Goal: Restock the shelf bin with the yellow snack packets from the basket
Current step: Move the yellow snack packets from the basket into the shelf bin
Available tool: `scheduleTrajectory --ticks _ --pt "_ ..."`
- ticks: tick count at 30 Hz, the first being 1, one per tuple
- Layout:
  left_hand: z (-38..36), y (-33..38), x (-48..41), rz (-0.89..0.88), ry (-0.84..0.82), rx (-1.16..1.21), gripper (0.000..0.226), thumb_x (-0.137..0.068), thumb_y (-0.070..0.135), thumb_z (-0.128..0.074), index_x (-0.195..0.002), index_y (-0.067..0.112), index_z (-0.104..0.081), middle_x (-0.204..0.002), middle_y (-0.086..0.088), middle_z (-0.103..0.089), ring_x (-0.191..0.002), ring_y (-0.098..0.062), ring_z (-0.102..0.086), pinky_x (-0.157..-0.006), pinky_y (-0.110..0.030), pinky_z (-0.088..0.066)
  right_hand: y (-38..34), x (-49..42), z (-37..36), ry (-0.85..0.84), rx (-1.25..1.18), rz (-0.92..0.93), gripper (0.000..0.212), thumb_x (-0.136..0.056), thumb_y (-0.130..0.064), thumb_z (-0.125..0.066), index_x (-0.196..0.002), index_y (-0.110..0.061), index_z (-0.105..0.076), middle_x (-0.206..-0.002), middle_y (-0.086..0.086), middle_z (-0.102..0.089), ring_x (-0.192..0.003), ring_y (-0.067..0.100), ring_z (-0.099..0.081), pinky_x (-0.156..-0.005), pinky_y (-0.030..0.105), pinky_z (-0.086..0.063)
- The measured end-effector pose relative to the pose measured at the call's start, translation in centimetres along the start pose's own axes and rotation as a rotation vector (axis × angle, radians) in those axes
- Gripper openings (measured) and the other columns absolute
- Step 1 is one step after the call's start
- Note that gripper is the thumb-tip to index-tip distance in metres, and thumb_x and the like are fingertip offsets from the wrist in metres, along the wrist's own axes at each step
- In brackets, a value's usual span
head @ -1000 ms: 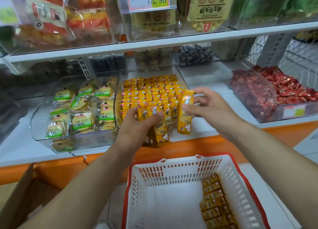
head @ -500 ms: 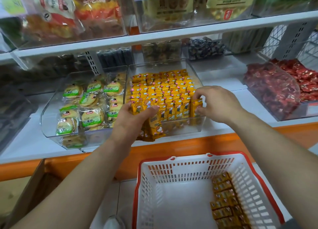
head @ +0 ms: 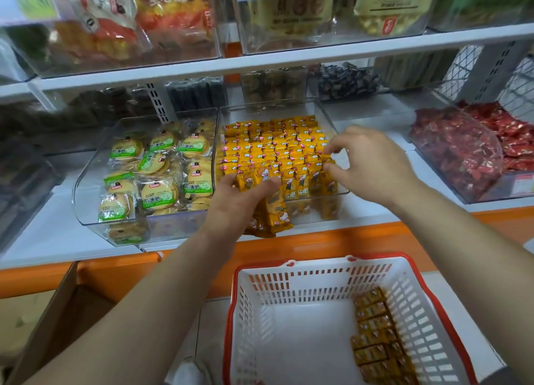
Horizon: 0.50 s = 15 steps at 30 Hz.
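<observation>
Yellow snack packets [head: 277, 150]: rows standing in the clear shelf bin [head: 329, 115]; more lie at the right of the basket [head: 289, 283].
Shelf [head: 57, 234]: white, orange-edged.
Left neighbour bin [head: 86, 182]: green-labelled biscuits [head: 159, 194].
Right neighbour bin [head: 468, 194]: red sweets [head: 456, 144].
Left hand [head: 237, 205]: clasps a bunch of packets at the bin's near wall.
Right hand [head: 372, 165]: fingertips on the right-hand row; cannot tell whether it pinches.

The left hand [head: 239, 202] grips a bunch of yellow snack packets [head: 276, 211] at the front lip of the clear shelf bin [head: 274, 111], which is packed with upright rows of matching packets [head: 277, 147]. The right hand [head: 372, 165] reaches over the bin's right front corner, fingertips [head: 332, 148] at the packet tops; whether they pinch one is unclear. Below stands a white red-rimmed basket [head: 289, 277], with loose packets [head: 372, 335] lying along its right side. Beside the bin, green-labelled biscuits [head: 150, 168] fill another.
</observation>
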<state>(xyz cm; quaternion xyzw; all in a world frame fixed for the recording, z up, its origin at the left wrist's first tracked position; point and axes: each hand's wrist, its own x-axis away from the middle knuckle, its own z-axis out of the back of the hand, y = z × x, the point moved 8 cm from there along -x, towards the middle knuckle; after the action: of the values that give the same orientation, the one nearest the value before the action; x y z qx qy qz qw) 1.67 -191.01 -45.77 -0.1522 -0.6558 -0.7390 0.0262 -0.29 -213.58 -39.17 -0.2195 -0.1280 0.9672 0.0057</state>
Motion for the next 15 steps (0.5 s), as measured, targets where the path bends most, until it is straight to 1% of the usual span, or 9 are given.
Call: scheduleTrajectory --ticks 1,2,3,4,6,8,11,13,15 --pt "-0.5 0.0 0.3 0.012 -0.009 0.014 0.103 -0.060 0.054 -0.090 -0.145 0.020 -0.044 -0.118 -0.009 -0.072 -0.103 -0.034 -0.072 -0.095 -0.060 -0.055 -0.5 0.8 0.0 -0.005 -0.213 -0.043 0.018 -0.085 -0.039 -0.072 -0.102 -0.034 -0.069 -0.096 -0.015 -0.067 -0.084 0.007 -0.059 -0.068 0.026 -0.041" --pt "-1.0 0.2 0.5 0.014 -0.022 0.032 0.108 -0.056 0.057 -0.088 -0.147 0.020 -0.043 -0.120 -0.010 -0.071 -0.106 -0.036 -0.071 -0.096 -0.060 -0.054 -1.2 1.6 -0.7 -0.069 -0.440 -0.095 0.020 -0.085 -0.041 -0.072 -0.103 -0.037 -0.067 -0.090 -0.016 -0.068 -0.078 0.003 -0.061 -0.067 0.022 -0.044" --pt "-1.5 0.3 0.7 0.014 -0.035 0.052 0.109 -0.055 0.058 -0.087 -0.148 0.020 -0.042 -0.121 -0.011 -0.071 -0.106 -0.036 -0.071 -0.097 -0.060 -0.053 -2.2 2.6 -1.7 -0.169 -0.637 -0.136 0.028 -0.084 -0.044 -0.072 -0.110 -0.039 -0.065 -0.089 -0.015 -0.068 -0.079 0.002 -0.063 -0.071 0.021 -0.048" --pt "-2.1 0.4 0.9 0.015 -0.046 0.075 0.110 -0.057 0.056 -0.086 -0.150 0.020 -0.041 -0.125 -0.011 -0.069 -0.107 -0.036 -0.070 -0.097 -0.060 -0.053 -3.3 3.5 -2.7 -0.266 -0.766 -0.157 0.040 -0.081 -0.049 -0.071 -0.119 -0.041 -0.060 -0.092 -0.015 -0.068 -0.083 0.004 -0.066 -0.076 0.025 -0.053" --pt "-2.8 0.3 1.1 0.024 -0.045 0.111 0.113 -0.063 0.051 -0.090 -0.156 0.021 -0.033 -0.135 -0.012 -0.062 -0.111 -0.036 -0.068 -0.099 -0.058 -0.053 -4.6 5.0 -4.0 -0.376 -0.860 -0.159 0.064 -0.077 -0.054 -0.073 -0.135 -0.044 -0.047 -0.102 -0.011 -0.064 -0.087 0.011 -0.069 -0.076 0.037 -0.059" --pt "-3.1 0.4 1.3 0.015 -0.032 0.125 0.114 -0.069 0.052 -0.087 -0.159 0.021 -0.024 -0.144 -0.013 -0.054 -0.117 -0.035 -0.064 -0.101 -0.055 -0.052 -4.9 5.3 -4.1 -0.385 -0.930 -0.179 0.073 -0.081 -0.042 -0.077 -0.143 -0.045 -0.038 -0.107 -0.003 -0.060 -0.083 0.012 -0.071 -0.069 0.035 -0.061" --pt "-3.5 0.6 2.0 0.017 -0.062 0.173 0.125 -0.059 0.064 -0.080 -0.160 0.022 -0.020 -0.154 -0.013 -0.045 -0.130 -0.038 -0.056 -0.108 -0.056 -0.046 -4.5 5.5 -3.7 -0.412 -1.028 -0.235 0.079 -0.083 -0.030 -0.079 -0.146 -0.047 -0.035 -0.113 0.001 -0.060 -0.085 0.012 -0.072 -0.068 0.029 -0.059" --pt "-3.6 0.6 2.3 0.052 -0.087 0.219 0.119 -0.063 0.066 -0.081 -0.160 0.026 -0.023 -0.155 -0.013 -0.044 -0.132 -0.039 -0.054 -0.108 -0.058 -0.045 -4.3 5.7 -3.6 -0.446 -1.059 -0.264 0.079 -0.083 -0.028 -0.079 -0.146 -0.048 -0.036 -0.116 0.000 -0.059 -0.086 0.011 -0.072 -0.067 0.027 -0.058" --pt "-3.5 0.2 2.2 0.089 -0.109 0.246 0.099 -0.076 0.054 -0.081 -0.157 0.025 -0.030 -0.149 -0.014 -0.050 -0.123 -0.039 -0.061 -0.104 -0.059 -0.049 -4.1 5.8 -3.5 -0.468 -1.086 -0.289 0.079 -0.083 -0.025 -0.078 -0.147 -0.046 -0.036 -0.118 0.002 -0.059 -0.085 0.010 -0.072 -0.065 0.024 -0.056"
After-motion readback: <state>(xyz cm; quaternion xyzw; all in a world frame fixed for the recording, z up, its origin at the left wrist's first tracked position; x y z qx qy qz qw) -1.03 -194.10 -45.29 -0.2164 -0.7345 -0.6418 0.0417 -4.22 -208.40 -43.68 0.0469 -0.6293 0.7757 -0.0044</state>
